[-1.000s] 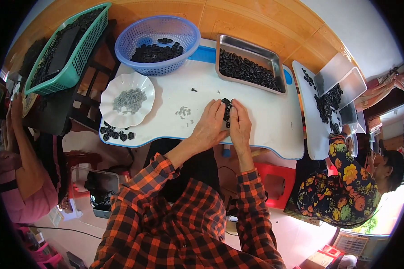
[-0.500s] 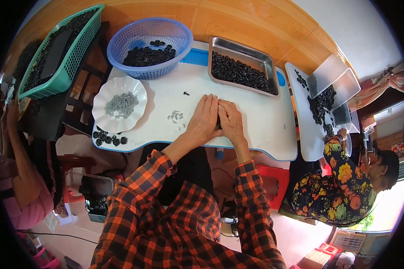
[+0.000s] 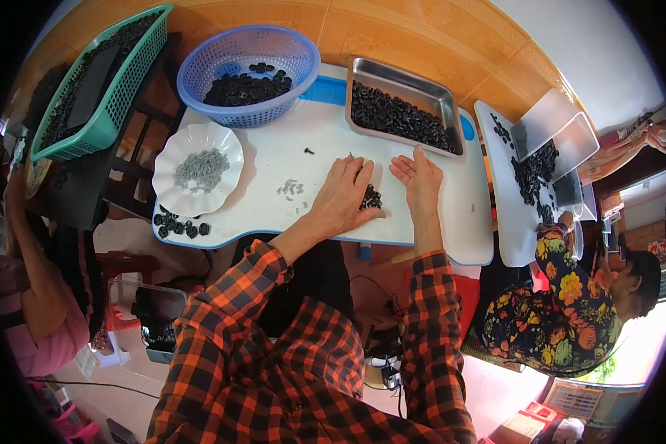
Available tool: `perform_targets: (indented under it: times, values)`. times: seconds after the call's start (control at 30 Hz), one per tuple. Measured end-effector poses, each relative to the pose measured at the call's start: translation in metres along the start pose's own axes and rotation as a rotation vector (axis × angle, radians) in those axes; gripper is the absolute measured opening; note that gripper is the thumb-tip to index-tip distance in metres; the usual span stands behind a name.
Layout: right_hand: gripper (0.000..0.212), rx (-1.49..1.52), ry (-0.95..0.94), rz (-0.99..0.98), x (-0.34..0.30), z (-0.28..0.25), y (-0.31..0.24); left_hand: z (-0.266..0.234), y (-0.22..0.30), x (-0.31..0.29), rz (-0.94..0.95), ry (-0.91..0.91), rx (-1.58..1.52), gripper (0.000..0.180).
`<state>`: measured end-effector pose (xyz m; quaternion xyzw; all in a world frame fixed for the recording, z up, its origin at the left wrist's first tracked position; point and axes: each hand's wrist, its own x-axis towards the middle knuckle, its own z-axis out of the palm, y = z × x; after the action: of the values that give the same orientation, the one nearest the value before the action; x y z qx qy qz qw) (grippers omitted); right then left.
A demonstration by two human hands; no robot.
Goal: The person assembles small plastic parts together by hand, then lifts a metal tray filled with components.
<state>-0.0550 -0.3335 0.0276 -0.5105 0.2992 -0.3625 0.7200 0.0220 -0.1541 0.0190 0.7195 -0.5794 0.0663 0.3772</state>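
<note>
Small black plastic parts [image 3: 371, 197] lie in a little heap on the white table in front of me. My left hand [image 3: 339, 197] rests on the tabletop against the left side of this heap, its fingers stretched forward and its thumb spread toward the right. To the right of the heap, my right hand [image 3: 420, 183] is raised slightly with its palm turned inward, fingers extended and nothing visible in it. Small translucent grey pieces [image 3: 291, 188] are scattered to the left of my left hand. A single black part [image 3: 309, 151] lies farther back.
A white scalloped plate [image 3: 164, 181] holds many grey pieces. Behind it stands a blue-purple basket [image 3: 303, 78] with black parts. A metal tray [image 3: 403, 72] of black parts sits at the back. Black clusters [image 3: 179, 226] lie near the left edge. A co-worker [image 3: 562, 311] sits at right.
My hands were together around the black parts and have come apart. The right hand has moved right and opened, and the heap now shows between them.
</note>
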Motion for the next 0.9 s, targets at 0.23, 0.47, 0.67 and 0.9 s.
perform_targets:
  times: [0.23,0.47,0.67,0.9]
  values:
    - [0.048,0.037,0.053,0.208,0.026,0.018,-0.007,0.000,0.003,0.005,-0.001,-0.013,0.100,0.076]
    - [0.013,0.189,-0.008,0.186,0.055,0.006,0.003,0.009,-0.002,0.003,0.118,0.001,-0.028,0.034]
    - [0.014,0.230,0.053,0.167,0.047,0.007,0.008,0.008,-0.004,0.005,0.119,0.079,-0.141,0.032]
    - [0.015,0.270,0.094,0.150,0.040,0.016,0.011,0.018,-0.036,0.028,-0.072,0.279,-0.109,0.031]
